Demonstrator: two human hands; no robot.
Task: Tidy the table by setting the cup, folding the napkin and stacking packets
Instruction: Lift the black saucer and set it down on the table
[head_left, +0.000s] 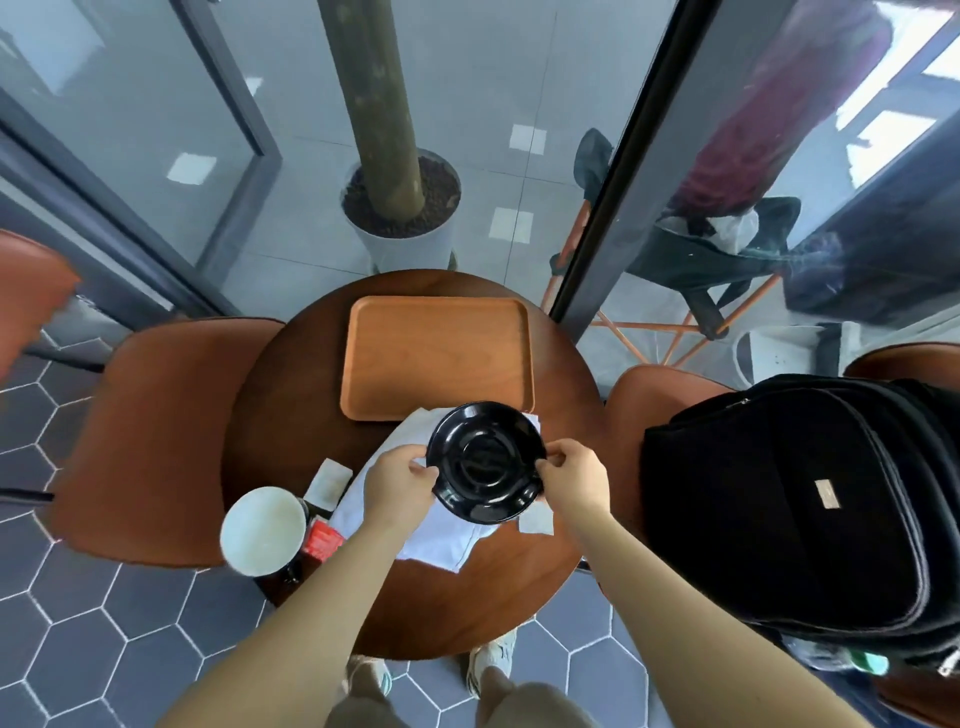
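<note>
A black saucer (485, 460) is held over the white napkin (441, 535), with my left hand (397, 483) pinching its left rim and my right hand (574, 480) pinching its right rim. The napkin lies spread and rumpled on the round wooden table (291, 410). A cup (264, 530), white inside and dark outside, stands at the table's front left edge. Beside it lie a pale packet (330, 480) and a red packet (323, 540). Another pale packet (536, 521) lies just right of the napkin, below my right hand.
An empty wooden tray (437, 358) lies on the far half of the table. Brown chairs (156, 436) stand left and right; the right one carries a black backpack (800, 504). A potted tree trunk (400, 208) and glass walls stand behind the table.
</note>
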